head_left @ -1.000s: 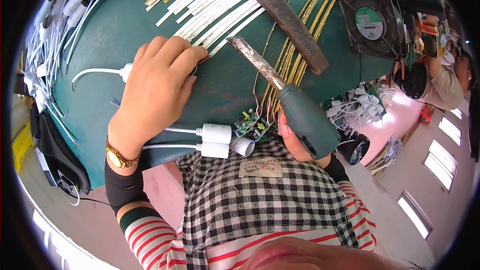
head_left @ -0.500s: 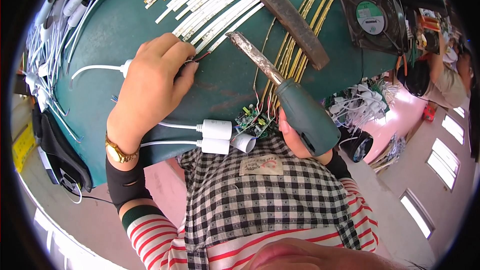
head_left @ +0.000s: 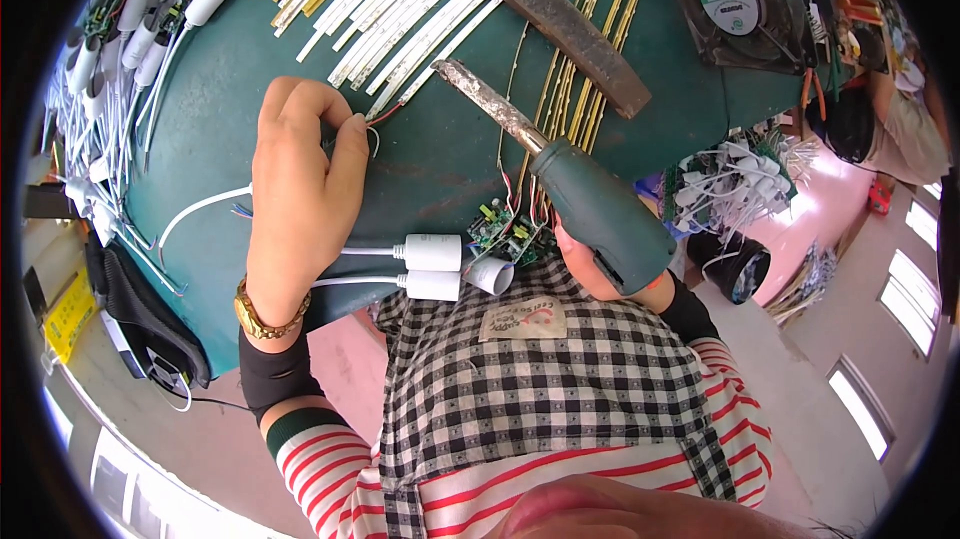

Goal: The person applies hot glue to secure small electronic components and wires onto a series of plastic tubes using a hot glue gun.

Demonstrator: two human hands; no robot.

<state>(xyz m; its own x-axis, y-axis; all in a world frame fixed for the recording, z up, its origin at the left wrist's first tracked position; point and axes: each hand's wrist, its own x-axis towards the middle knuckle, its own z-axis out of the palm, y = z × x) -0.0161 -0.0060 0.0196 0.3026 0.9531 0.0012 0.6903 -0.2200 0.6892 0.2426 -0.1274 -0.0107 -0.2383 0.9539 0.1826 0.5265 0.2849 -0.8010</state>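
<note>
Soldering iron [head_left: 605, 214] is slanting above the green bench [head_left: 430, 179] at three o'clock from mid-view, its tip pointing toward half past ten. My right hand [head_left: 588, 267] is clasping its handle, most fingers hiding behind it. At ten o'clock, my left hand [head_left: 305, 164] is pinching a thin red wire [head_left: 388, 115] between thumb and index finger; this is leading toward white strips [head_left: 390, 24]. Circuit boards [head_left: 510, 237] are lying at nine o'clock from the handle, white cylinders [head_left: 433, 252] just beside them.
</note>
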